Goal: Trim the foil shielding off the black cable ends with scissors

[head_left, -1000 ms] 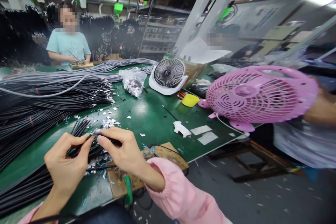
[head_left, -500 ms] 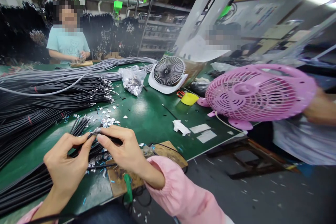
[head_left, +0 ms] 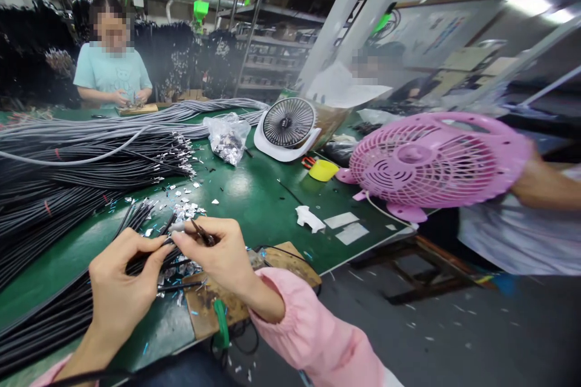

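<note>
My left hand is closed, thumb and forefinger pinching a black cable near its end. Right beside it, my right hand presses thumb and forefinger together at the cable's tip. Tucked in that hand is a small dark tool with pointed tips, its lower part hidden by the fingers. A greyish cover shows on the right forefinger's tip. Beneath both hands lies a bundle of black cables, among silvery foil scraps and blue bits.
A wooden board with a green clamp sits at the table edge. Farther off are grey cables, a plastic bag, a white fan and a pink fan. A co-worker sits across the table.
The dark tool's tips now stick up above my right hand, where before it lay lower in the palm. Both hands have shifted slightly right. The view has turned a little.
</note>
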